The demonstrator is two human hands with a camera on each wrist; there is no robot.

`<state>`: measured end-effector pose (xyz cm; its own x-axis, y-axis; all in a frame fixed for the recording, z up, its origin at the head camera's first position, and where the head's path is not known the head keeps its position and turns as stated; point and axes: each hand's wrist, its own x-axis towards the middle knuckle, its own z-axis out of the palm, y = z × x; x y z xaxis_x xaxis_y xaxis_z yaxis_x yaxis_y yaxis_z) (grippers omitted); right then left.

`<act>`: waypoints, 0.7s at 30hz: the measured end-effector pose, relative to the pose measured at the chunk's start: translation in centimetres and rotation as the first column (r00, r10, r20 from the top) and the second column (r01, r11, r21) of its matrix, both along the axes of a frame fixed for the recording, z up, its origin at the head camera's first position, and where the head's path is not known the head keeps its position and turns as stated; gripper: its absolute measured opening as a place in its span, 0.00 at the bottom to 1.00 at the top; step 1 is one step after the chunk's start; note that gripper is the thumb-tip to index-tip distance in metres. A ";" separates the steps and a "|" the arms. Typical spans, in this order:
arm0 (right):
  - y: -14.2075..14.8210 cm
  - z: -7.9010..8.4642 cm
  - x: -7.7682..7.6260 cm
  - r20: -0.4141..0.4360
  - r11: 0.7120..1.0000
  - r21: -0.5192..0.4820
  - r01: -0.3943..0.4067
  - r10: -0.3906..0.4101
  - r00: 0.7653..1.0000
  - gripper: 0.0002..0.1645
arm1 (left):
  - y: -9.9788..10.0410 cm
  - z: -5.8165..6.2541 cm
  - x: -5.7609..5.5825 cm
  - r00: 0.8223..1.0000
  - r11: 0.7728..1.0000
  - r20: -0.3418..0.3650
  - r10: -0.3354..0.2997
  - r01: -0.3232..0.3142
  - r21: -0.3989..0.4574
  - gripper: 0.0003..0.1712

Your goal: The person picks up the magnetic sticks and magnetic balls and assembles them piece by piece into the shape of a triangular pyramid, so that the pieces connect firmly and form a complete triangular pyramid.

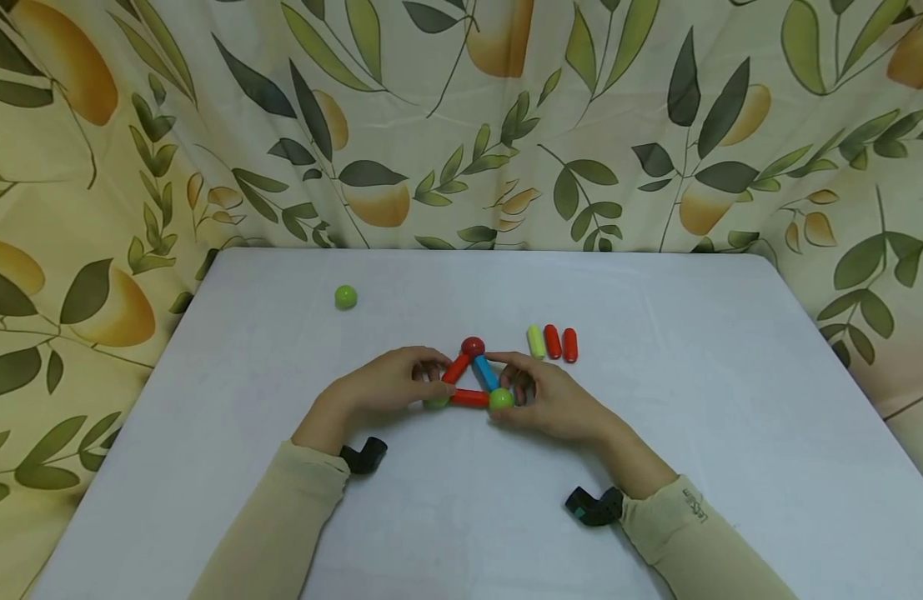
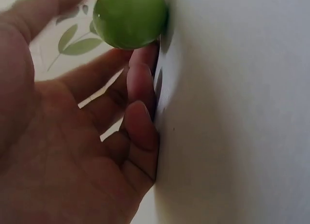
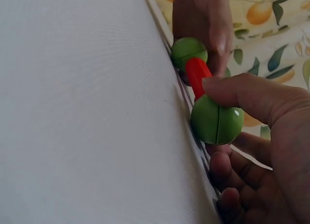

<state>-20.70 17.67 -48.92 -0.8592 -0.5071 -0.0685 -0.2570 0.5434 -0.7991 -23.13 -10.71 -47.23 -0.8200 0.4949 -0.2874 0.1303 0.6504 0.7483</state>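
Right hand (image 1: pixel 554 398) pinches the near-right green ball (image 1: pixel 501 399) of a rod-and-ball triangle (image 1: pixel 470 398) on the white table (image 1: pixel 461 517), its index finger (image 1: pixel 505 357) perhaps touching the red ball (image 1: pixel 473 347); left hand (image 1: pixel 389 379) grips the near-left green ball (image 2: pixel 131 18). Beyond, on my feed, I see two red rods (image 1: pixel 553 342), a yellow-green rod (image 1: pixel 535 342) and a loose green ball (image 1: pixel 345 297).

We find one dark mark (image 1: pixel 695 505) on the cuff of the right sleeve (image 1: pixel 719 550); it looks like lettering, but it is too small and blurred for us to read. We can make out no other text or numbers.
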 end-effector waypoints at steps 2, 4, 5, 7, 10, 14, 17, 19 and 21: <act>0.1 0.0 -0.1 0.005 1.000 -0.002 0.012 -0.012 1.000 0.47 | -0.1 0.1 0.0 1.000 1.000 0.010 -0.027 0.027 0.008 0.33; 0.1 0.0 -0.1 0.013 1.000 -0.007 0.021 -0.021 1.000 0.47 | -0.2 0.1 0.1 1.000 1.000 0.009 -0.028 0.027 0.012 0.38; 0.1 0.1 -0.1 0.019 1.000 -0.006 0.024 -0.024 1.000 0.47 | -0.2 0.0 0.2 1.000 1.000 0.002 -0.023 0.023 0.013 0.39; 0.1 0.2 -0.2 0.029 1.000 -0.008 0.029 -0.029 0.999 0.47 | -0.2 -0.2 0.2 1.000 1.000 -0.015 -0.019 0.019 0.022 0.39; 0.2 0.5 -0.2 0.045 0.999 -0.005 0.035 -0.035 0.998 0.47 | -0.1 -0.4 0.3 0.999 0.999 -0.035 0.000 0.002 0.034 0.37; 0.4 1.0 -0.3 0.072 0.999 -0.001 0.052 -0.052 0.996 0.47 | 0.1 -0.5 0.3 0.998 0.999 -0.055 0.012 -0.010 0.041 0.36; 0.8 1.5 -0.4 0.069 0.997 0.010 0.070 -0.071 0.995 0.45 | 0.3 -0.6 0.3 0.998 0.999 -0.066 0.016 -0.014 0.034 0.36; 1.1 1.8 -0.6 0.044 0.996 0.016 0.089 -0.090 0.995 0.42 | 0.4 -0.6 0.3 0.997 1.000 -0.070 0.020 -0.018 0.026 0.36; 1.6 2.3 -0.8 0.001 0.992 0.017 0.127 -0.127 0.992 0.38 | 0.5 -0.6 0.3 0.997 1.000 -0.074 0.027 -0.026 0.018 0.36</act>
